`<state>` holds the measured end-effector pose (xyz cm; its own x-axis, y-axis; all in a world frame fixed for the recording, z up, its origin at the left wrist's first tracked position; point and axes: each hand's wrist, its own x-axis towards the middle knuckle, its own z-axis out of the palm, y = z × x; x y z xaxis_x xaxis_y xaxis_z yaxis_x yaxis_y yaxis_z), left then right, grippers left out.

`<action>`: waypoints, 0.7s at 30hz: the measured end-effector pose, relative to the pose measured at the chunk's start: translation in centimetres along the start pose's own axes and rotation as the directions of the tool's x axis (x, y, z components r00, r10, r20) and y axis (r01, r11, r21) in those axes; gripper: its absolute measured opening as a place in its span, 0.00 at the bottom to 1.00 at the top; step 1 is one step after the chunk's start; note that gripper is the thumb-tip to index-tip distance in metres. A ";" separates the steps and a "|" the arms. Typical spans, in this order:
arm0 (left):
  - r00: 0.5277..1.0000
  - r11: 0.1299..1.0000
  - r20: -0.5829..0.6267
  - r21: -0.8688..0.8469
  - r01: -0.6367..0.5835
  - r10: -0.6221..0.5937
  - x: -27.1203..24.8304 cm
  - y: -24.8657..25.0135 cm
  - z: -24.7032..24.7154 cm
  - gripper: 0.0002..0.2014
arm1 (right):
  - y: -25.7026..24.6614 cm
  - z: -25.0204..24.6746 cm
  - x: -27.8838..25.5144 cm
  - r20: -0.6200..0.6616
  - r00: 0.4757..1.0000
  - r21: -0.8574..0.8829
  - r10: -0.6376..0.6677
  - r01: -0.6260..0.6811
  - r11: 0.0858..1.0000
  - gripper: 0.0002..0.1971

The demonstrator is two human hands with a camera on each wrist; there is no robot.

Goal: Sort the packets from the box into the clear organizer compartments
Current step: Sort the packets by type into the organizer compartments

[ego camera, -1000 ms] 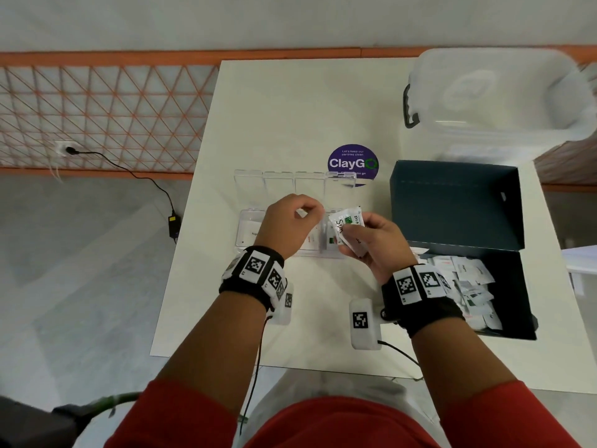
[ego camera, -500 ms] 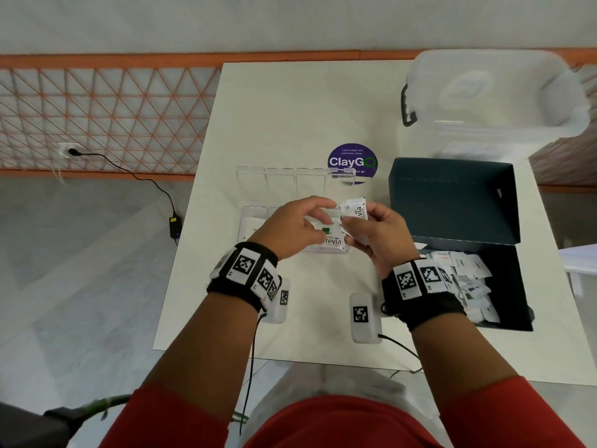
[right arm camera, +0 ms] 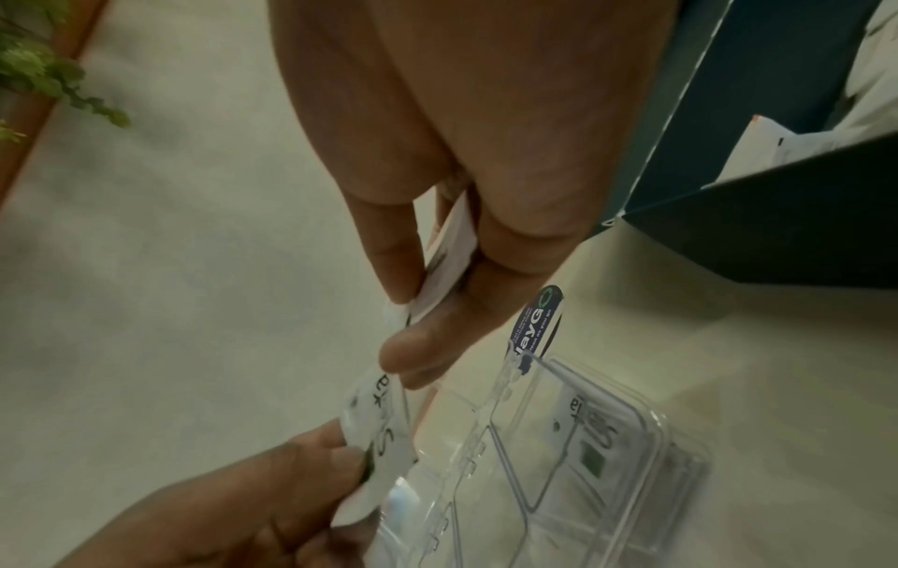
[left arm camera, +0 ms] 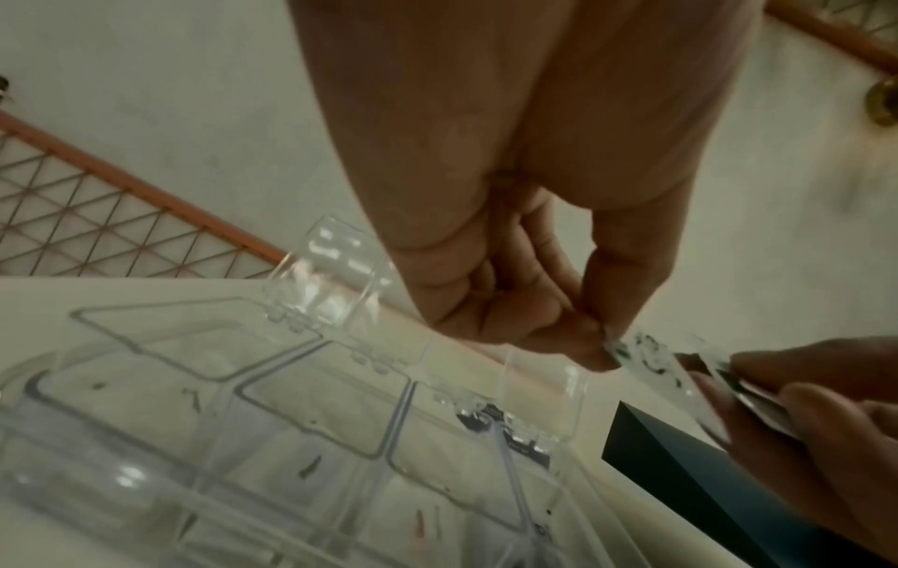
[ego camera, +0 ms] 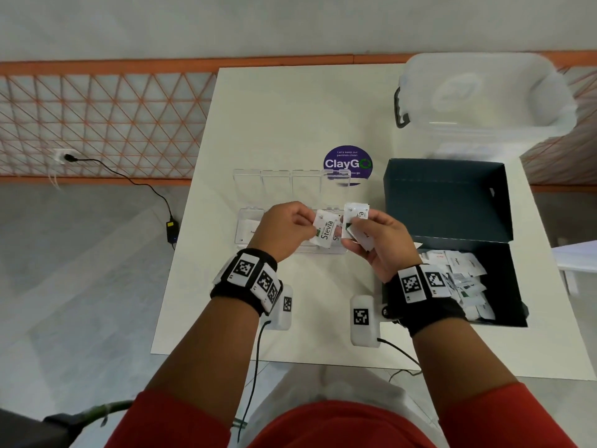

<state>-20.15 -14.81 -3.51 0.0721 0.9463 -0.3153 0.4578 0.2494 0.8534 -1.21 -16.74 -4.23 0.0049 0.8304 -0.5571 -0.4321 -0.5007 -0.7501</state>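
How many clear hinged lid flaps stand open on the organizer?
4: a row of clear lid flaps along the clear plastic organizer's far edge; none appear hidden.

even, bright head view (edges bowed); dim, soft, blurred wrist views

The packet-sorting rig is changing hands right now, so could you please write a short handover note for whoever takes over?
Left hand: pinches one white Stevia packet above the clear plastic organizer.
Right hand: grips a small stack of white packets beside it, also over the organizer.
Organizer: lids open, on the white table; a few packets already lie in its compartments, including a Stevia one at the right end.
Dark box: open at the right, many loose packets inside.
Done: a few packets placed.
Left: place those in hand, then sort the box's pile.
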 end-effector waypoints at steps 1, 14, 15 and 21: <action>1.000 1.000 0.000 -0.023 -0.001 0.001 0.0 0.0 0.2 0.12 | 0.2 0.0 0.0 -0.002 1.000 -0.004 0.012 -0.012 1.000 0.05; 0.993 0.991 -0.079 0.109 -0.077 0.086 2.2 -0.5 2.1 0.12 | 0.0 -1.0 0.5 -0.042 0.998 0.113 0.055 -0.050 0.992 0.08; 0.992 0.989 -0.093 0.130 -0.073 0.086 2.6 -0.6 2.3 0.11 | 0.0 -1.2 0.6 -0.041 0.997 0.139 0.064 -0.057 0.989 0.11; 0.996 0.948 -0.003 0.307 -0.088 0.094 3.6 -1.4 4.2 0.12 | 0.2 -2.3 1.1 -0.046 0.995 0.202 0.090 -0.079 0.976 0.20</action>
<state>-16.82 -12.63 -7.60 0.1122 0.9661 -0.2325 0.6996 0.0893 0.7089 0.82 -16.52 -5.77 0.0073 0.7701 -0.6379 -0.6045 -0.5047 -0.6163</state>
